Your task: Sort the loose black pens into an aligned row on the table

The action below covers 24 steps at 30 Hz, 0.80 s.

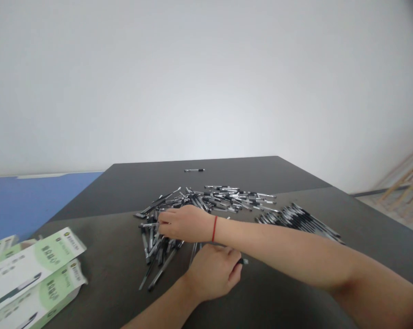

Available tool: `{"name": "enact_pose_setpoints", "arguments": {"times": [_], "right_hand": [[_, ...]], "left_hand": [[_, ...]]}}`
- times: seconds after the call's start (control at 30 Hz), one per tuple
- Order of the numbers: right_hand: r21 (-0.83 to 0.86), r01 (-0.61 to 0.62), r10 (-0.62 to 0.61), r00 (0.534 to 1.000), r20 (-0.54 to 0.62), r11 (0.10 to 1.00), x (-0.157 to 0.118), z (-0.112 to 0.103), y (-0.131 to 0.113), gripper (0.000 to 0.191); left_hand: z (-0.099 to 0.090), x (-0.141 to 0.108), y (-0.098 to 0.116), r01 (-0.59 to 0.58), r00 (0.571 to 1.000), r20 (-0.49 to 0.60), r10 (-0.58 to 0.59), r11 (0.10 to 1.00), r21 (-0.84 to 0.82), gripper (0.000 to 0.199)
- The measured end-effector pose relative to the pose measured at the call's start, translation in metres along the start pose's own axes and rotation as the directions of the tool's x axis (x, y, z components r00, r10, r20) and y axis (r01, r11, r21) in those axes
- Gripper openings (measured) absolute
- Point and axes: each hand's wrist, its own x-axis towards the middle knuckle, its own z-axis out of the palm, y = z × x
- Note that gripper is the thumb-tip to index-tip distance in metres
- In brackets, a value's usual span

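Observation:
My left hand [215, 272] is closed near the front of the table, its fingers wrapped round a pen; the dark end of that pen [243, 261] sticks out on the right side, and the rest is hidden in the hand. Just beyond it, my right hand [185, 224], with a red string at the wrist, reaches across into a loose pile of black and clear pens [165, 249]. Its fingers are curled downward and closed among the pens. Whatever they grip is hidden.
More pens [237, 198] lie scattered behind my hands. A row of aligned pens [300, 219] sits to the right, partly behind my forearm. One single pen [194, 170] lies far back on the dark table [151, 176]. White-and-green pen boxes [38, 269] are stacked at left.

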Motion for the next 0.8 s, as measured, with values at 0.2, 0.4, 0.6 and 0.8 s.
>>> {"name": "enact_pose_setpoints", "arguments": {"times": [0.2,0.4,0.6,0.8], "right_hand": [[0.798,-0.461,0.756,0.654,0.011,0.387,-0.099,-0.033,-0.013,0.012],[0.854,-0.178,0.651,0.578,0.493,-0.489,-0.189,-0.023,-0.021,0.021],[0.775,-0.005,0.546,0.706,0.45,-0.632,-0.209,-0.017,-0.025,0.014],[0.808,0.088,0.611,0.703,0.364,-0.583,-0.206,-0.017,-0.026,0.015]], "left_hand": [[-0.001,0.002,-0.003,0.076,0.997,-0.029,-0.077,0.996,-0.039,0.013],[0.0,0.003,-0.007,0.186,0.981,-0.042,-0.191,0.977,-0.105,0.015],[0.003,0.0,-0.012,0.241,0.968,-0.038,-0.25,0.957,-0.161,0.016],[0.001,-0.001,-0.013,0.241,0.963,-0.062,-0.263,0.941,-0.238,0.017]]}}
